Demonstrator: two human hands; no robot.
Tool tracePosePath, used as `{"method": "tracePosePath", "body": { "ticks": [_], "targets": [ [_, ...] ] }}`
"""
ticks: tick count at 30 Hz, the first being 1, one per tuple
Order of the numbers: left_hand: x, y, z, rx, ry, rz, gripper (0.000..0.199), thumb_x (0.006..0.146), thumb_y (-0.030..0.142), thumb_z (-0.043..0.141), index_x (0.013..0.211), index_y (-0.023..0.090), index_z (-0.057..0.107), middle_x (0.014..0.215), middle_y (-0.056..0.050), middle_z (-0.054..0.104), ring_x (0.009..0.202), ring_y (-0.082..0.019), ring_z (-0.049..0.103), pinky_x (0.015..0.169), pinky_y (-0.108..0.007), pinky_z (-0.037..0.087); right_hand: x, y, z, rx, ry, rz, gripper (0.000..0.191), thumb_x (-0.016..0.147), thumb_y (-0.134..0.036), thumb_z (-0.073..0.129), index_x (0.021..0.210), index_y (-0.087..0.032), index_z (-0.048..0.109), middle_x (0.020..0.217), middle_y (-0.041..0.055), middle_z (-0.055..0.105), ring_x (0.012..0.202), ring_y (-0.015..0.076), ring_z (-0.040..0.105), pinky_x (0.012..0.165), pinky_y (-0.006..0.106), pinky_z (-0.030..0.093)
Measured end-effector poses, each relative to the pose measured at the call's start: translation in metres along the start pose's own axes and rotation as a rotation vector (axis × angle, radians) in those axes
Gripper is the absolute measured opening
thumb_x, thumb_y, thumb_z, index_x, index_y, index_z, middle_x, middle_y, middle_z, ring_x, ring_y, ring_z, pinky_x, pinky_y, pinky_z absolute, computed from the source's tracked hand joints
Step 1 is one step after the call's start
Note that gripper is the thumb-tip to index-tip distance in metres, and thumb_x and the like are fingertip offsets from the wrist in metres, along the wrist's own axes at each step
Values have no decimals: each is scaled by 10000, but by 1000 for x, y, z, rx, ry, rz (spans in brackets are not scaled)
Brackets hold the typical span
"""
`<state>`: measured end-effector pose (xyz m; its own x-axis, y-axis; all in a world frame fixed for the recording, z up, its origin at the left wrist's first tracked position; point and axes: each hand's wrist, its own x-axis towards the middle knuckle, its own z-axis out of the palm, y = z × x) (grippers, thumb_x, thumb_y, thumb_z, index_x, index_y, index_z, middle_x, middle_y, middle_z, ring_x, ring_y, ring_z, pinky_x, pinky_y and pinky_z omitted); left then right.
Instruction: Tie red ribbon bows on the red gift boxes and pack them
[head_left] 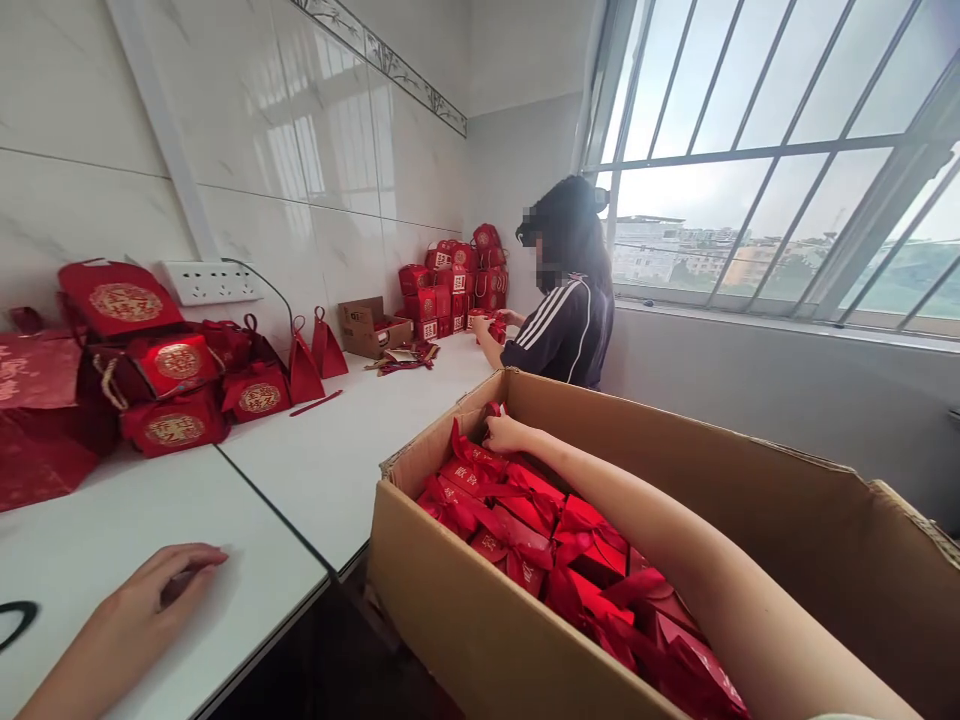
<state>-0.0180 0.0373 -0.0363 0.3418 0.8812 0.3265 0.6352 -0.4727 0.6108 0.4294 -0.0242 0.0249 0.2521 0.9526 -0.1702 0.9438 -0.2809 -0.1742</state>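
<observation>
My right hand (507, 433) reaches across the cardboard carton (450, 590) into its far left corner. Its fingers are closed at a small dark red item (491, 409), mostly hidden by the hand. Below it, several red gift boxes (592, 530) with red ribbon bows and pale lettering lie packed in the carton. My left hand (161, 592) rests on the white table (270, 560) with nothing in it. Its fingers are loosely curved, the thumb apart from them.
Stacked red boxes (180, 365) stand by the wall at left, near two red cone-shaped boxes (304, 365) and a power strip (210, 283). Further back are a small carton (371, 330), loose ribbons (409, 357) and more red boxes (450, 285). A co-worker (570, 300) handles a red box.
</observation>
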Motion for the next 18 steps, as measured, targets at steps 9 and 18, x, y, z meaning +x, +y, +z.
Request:
{"method": "tracePosePath", "body": {
  "ticks": [9, 18],
  "targets": [
    [-13, 33, -7, 17, -1, -100, 223, 666, 500, 473, 719, 333, 612, 864, 117, 652, 799, -161, 626, 768, -288, 486, -8, 1, -25, -240, -45, -33, 344, 832, -307, 556, 1095, -86, 570, 1087, 180, 607, 1019, 259, 577, 842, 380, 446],
    [-14, 23, -3, 8, -8, -69, 223, 699, 473, 470, 756, 302, 601, 900, 101, 644, 817, -148, 610, 780, -261, 472, -8, 18, -14, -277, -123, 22, 353, 694, -251, 678, 1009, -99, 627, 1013, 183, 649, 945, 307, 619, 740, 329, 460]
  ]
}}
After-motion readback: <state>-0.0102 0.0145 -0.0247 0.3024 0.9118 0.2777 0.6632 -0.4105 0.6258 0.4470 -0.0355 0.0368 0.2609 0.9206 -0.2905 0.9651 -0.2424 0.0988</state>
